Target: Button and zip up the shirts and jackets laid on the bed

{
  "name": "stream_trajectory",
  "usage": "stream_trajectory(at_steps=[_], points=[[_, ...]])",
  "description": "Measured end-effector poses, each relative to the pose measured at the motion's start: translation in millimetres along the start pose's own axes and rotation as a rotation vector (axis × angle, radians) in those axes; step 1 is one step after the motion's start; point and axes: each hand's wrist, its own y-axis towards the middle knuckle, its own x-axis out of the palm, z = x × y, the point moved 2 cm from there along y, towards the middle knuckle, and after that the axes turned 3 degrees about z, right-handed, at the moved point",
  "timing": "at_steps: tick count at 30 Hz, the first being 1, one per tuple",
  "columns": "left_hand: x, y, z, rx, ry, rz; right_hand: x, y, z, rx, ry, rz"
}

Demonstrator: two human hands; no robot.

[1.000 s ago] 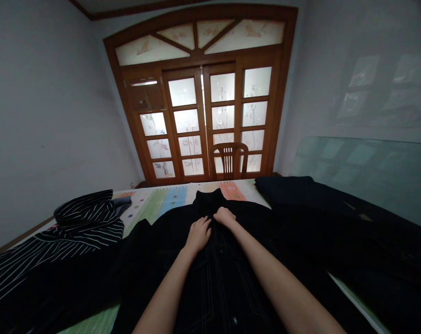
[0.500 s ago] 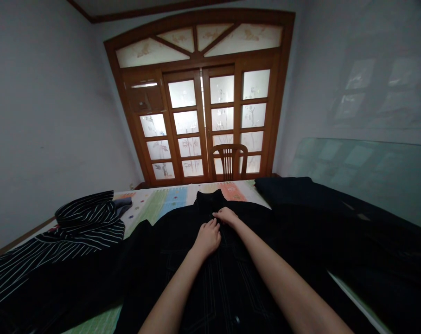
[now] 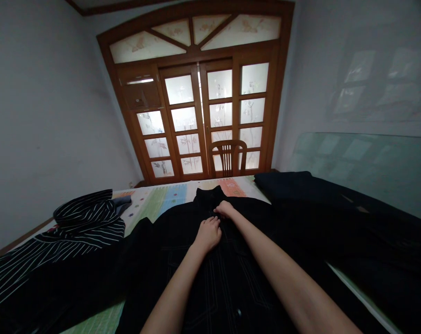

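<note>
Right hand (image 3: 225, 209) had edged up the black jacket (image 3: 231, 287), just apart from left hand (image 3: 207, 234); any grip was unclear, and a careless tug could rumple the cloth.

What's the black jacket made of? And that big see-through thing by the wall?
The black jacket looks like matte denim, since pale stitching runs along its seams, though it's too dark to be sure. The big sheet looks like smooth glass: see-through and shiny.
</note>
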Motion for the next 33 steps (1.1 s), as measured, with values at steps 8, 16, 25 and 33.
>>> stream_trajectory(at_steps=[8,16,25,33], points=[[8.3,0.0,-8.6,-0.032,-0.099,-0.005,0.3,-25.1,-0.9,-0.029,-0.088,0.232],[-4.2,-2.7,-0.9,0.005,-0.202,-0.008,11.2,-41.1,18.5,-0.091,-0.118,0.472],[-6.3,0.9,-22.3,-0.327,-0.403,0.089,8.3,-63.6,28.8,-0.172,-0.142,0.434],[-1.3,4.0,-37.8,-0.412,-0.533,0.064,41.9,-129.9,9.4,-0.385,-0.328,0.299]])
